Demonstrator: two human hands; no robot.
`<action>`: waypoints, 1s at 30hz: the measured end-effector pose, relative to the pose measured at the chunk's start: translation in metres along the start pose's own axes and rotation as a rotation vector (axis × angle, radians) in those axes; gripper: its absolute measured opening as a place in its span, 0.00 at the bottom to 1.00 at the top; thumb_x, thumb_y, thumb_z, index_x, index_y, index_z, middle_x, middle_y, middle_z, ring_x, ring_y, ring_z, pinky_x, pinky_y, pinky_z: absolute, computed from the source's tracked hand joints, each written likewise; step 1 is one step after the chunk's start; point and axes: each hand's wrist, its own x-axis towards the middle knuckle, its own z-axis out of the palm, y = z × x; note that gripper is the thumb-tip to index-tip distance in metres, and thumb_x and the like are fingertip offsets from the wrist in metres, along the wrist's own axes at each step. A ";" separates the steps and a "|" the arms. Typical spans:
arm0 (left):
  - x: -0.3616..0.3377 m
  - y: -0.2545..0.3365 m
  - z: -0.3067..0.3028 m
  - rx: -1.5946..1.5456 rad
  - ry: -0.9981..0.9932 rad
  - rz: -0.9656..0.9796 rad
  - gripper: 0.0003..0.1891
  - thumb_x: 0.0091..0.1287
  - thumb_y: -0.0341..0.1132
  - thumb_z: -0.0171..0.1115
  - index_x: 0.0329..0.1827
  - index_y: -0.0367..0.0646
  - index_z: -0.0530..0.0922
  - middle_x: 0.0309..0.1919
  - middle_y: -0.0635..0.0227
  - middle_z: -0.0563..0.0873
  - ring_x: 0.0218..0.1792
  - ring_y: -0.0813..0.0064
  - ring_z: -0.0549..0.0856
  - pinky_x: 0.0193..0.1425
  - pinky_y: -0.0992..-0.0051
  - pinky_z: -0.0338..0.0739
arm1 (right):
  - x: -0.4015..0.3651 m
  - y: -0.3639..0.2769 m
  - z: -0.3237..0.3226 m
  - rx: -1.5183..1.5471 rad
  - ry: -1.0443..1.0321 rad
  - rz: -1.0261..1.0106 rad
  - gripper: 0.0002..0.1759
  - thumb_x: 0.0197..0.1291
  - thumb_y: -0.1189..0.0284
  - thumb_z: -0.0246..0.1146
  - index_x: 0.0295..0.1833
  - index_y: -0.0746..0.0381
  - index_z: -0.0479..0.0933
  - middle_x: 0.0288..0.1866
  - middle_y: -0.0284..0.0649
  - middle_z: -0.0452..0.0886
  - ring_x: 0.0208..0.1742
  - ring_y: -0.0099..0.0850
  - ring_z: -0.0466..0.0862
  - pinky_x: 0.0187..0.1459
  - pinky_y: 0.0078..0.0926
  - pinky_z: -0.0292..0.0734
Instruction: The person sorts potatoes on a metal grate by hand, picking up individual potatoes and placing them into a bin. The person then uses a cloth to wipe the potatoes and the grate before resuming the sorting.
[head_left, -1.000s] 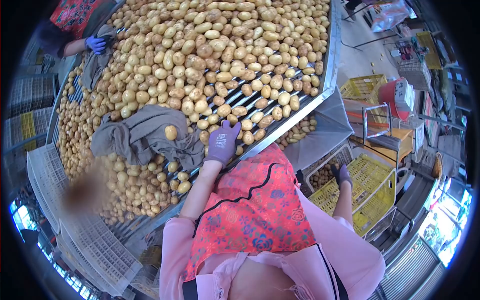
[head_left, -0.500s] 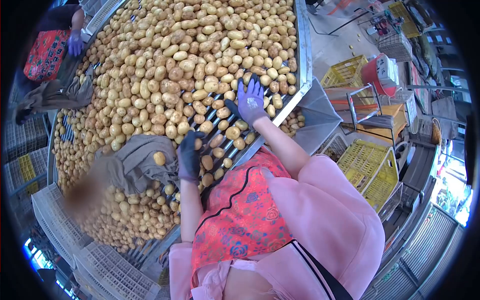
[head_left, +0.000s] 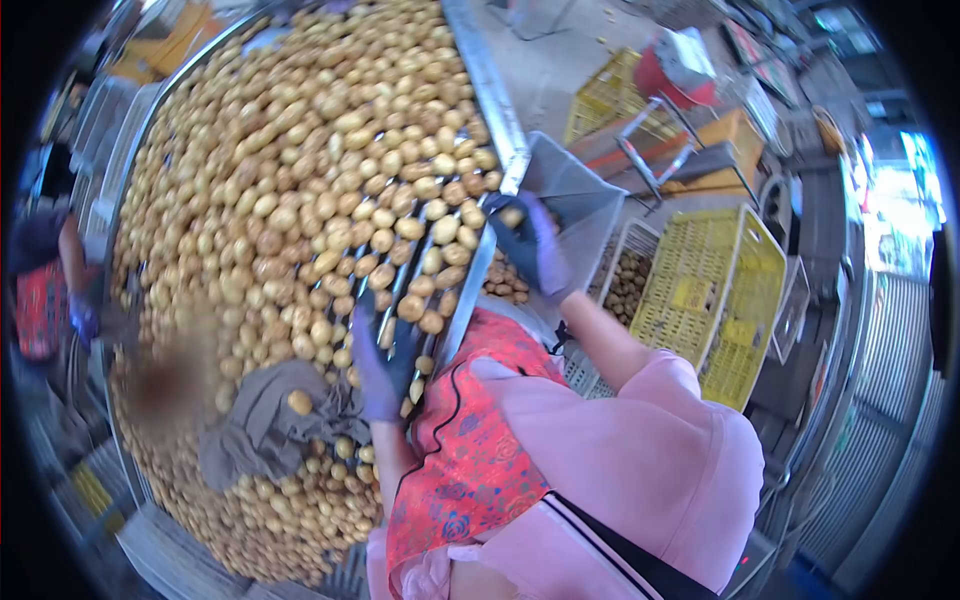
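My right hand (head_left: 532,245), in a purple and dark glove, is over the metal edge of the sorting table beside a grey chute (head_left: 575,180). Its fingers are curled round a potato (head_left: 512,216), partly hidden by the glove. My left hand (head_left: 380,355), gloved alike, is low over the rollers among loose potatoes (head_left: 410,307), its fingers apart. One small potato shows between thumb and fingers, but a grip on it is not visible. A grey cloth (head_left: 262,425) with a potato (head_left: 300,402) on top lies left of that hand.
A metal rim (head_left: 485,85) bounds the potato-covered table. Yellow crates (head_left: 690,290) and a crate of potatoes (head_left: 628,285) stand to the right, behind them a red bucket (head_left: 670,75). Another person (head_left: 45,300) works at the far left. A brown blur covers the lower left.
My right hand has left the potatoes on the rollers and moved to the table's edge, now with a potato in it. My left hand has turned over the rollers. The view has swung right.
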 end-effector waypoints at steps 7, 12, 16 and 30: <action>-0.020 -0.045 -0.038 0.644 -0.152 0.073 0.20 0.64 0.41 0.60 0.53 0.36 0.75 0.43 0.51 0.82 0.45 0.51 0.80 0.51 0.57 0.74 | 0.140 0.101 -0.261 -1.493 0.590 -0.200 0.26 0.66 0.61 0.55 0.62 0.68 0.67 0.57 0.57 0.74 0.59 0.54 0.73 0.58 0.44 0.70; -0.012 -0.048 0.002 0.839 -0.297 0.122 0.22 0.61 0.43 0.59 0.56 0.41 0.73 0.52 0.54 0.76 0.54 0.53 0.76 0.55 0.59 0.71 | 0.105 0.062 -0.113 -1.620 0.214 -0.138 0.24 0.65 0.66 0.50 0.64 0.65 0.66 0.57 0.53 0.71 0.56 0.50 0.74 0.56 0.51 0.67; 0.016 -0.038 0.004 0.741 -0.453 0.115 0.21 0.65 0.46 0.56 0.55 0.44 0.75 0.57 0.53 0.76 0.59 0.53 0.75 0.59 0.60 0.71 | 0.069 0.085 0.044 -1.317 -0.325 -0.454 0.35 0.61 0.51 0.56 0.68 0.62 0.65 0.66 0.56 0.67 0.67 0.50 0.67 0.63 0.54 0.61; 0.264 -0.008 -0.190 0.928 0.073 0.143 0.36 0.62 0.53 0.62 0.69 0.43 0.65 0.65 0.43 0.69 0.66 0.46 0.69 0.70 0.58 0.63 | 0.311 -0.056 0.265 -1.115 -0.732 -0.189 0.32 0.60 0.44 0.56 0.56 0.61 0.74 0.57 0.53 0.78 0.60 0.46 0.76 0.59 0.44 0.71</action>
